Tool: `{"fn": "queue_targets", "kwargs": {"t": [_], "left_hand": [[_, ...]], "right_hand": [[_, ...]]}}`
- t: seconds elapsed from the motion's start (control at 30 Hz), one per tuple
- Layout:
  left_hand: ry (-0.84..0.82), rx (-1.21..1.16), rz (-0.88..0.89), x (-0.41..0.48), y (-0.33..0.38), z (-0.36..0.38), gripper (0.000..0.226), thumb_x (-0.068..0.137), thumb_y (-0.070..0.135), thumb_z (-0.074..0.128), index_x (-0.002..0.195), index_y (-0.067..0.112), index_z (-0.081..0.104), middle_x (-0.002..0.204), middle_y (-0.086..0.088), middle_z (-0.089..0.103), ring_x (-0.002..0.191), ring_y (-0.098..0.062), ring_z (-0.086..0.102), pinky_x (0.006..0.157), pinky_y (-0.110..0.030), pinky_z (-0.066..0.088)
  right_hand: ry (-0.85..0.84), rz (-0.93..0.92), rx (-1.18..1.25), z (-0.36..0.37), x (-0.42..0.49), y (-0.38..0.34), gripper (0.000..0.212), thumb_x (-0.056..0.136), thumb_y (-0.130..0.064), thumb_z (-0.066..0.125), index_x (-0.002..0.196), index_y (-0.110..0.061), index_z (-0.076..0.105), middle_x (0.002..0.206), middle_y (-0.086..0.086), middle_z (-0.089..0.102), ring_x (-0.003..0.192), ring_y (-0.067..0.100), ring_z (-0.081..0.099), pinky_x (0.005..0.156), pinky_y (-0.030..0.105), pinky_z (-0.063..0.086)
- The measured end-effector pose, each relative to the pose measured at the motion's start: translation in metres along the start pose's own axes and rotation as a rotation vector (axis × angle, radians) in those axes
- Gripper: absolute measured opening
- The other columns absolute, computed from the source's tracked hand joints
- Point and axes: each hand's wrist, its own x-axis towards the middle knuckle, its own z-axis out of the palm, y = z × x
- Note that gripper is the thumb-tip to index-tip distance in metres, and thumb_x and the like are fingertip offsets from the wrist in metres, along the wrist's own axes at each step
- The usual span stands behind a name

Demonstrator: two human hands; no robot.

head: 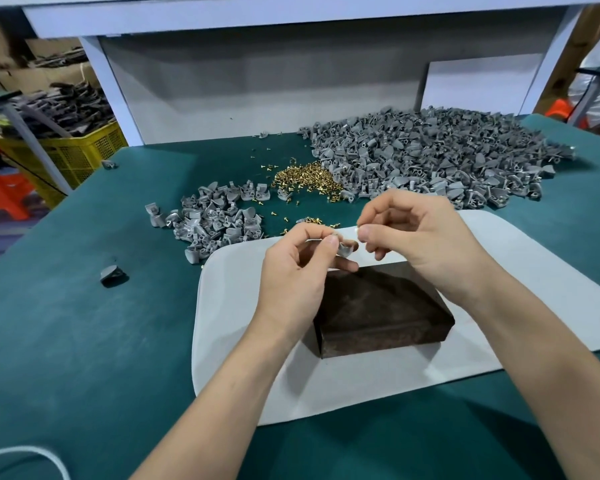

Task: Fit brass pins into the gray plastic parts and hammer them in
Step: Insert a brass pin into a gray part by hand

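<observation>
My left hand point(298, 268) pinches a small gray plastic part point(345, 250) between thumb and fingers, above the far edge of a dark brown block point(381, 313). Just to its right, my right hand point(419, 244) has thumb and forefinger pressed together close to the part; whatever they pinch is too small to make out. A heap of brass pins point(303, 178) lies beyond the hands. A big pile of gray parts point(437, 157) spreads at the back right, a smaller pile point(215, 216) at the left. No hammer is in view.
The block sits on a white mat point(229, 341) on the green table point(83, 323). A single gray part point(111, 273) lies at the left. Loose pins are scattered between the piles. A yellow crate point(73, 150) stands off the table's left side. A white cord point(31, 459) lies at the bottom left.
</observation>
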Motion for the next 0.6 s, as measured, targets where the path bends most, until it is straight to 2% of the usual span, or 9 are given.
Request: {"fn": "queue_targets", "kwargs": {"t": [0.17, 0.33, 0.47, 0.6], "left_hand": [[-0.012, -0.061, 0.030, 0.000, 0.003, 0.001, 0.018, 0.088, -0.005, 0.057, 0.094, 0.010, 0.066, 0.078, -0.003, 0.070, 0.065, -0.014, 0.070, 0.068, -0.018, 0.053], [-0.064, -0.078, 0.002, 0.000, 0.004, 0.001, 0.037, 0.084, -0.007, 0.061, 0.111, 0.018, 0.062, 0.074, 0.012, 0.072, 0.073, 0.002, 0.067, 0.073, -0.009, 0.047], [-0.032, -0.096, -0.001, 0.001, 0.003, -0.001, 0.037, 0.084, -0.006, 0.062, 0.111, 0.018, 0.063, 0.077, 0.007, 0.071, 0.079, -0.005, 0.068, 0.075, -0.010, 0.047], [-0.035, -0.140, -0.008, 0.001, 0.003, 0.000, 0.026, 0.083, -0.007, 0.062, 0.100, 0.012, 0.063, 0.084, -0.001, 0.073, 0.077, -0.013, 0.071, 0.072, -0.013, 0.050]], "right_hand": [[-0.018, 0.012, 0.042, 0.010, -0.003, 0.000, 0.015, 0.080, 0.008, 0.066, 0.077, -0.006, 0.064, 0.070, 0.012, 0.058, 0.055, 0.013, 0.057, 0.056, 0.019, 0.049], [0.087, 0.066, 0.165, 0.011, -0.002, 0.002, 0.015, 0.080, 0.008, 0.066, 0.074, -0.006, 0.066, 0.061, 0.000, 0.061, 0.055, 0.012, 0.063, 0.054, 0.020, 0.050], [0.109, 0.089, 0.188, 0.014, -0.002, 0.001, 0.020, 0.081, 0.009, 0.065, 0.071, -0.008, 0.068, 0.062, 0.002, 0.065, 0.058, 0.016, 0.065, 0.053, 0.022, 0.052], [0.112, 0.112, 0.224, 0.014, -0.002, 0.000, 0.021, 0.081, 0.010, 0.063, 0.069, -0.007, 0.067, 0.060, 0.004, 0.065, 0.056, 0.014, 0.064, 0.051, 0.021, 0.051]]}}
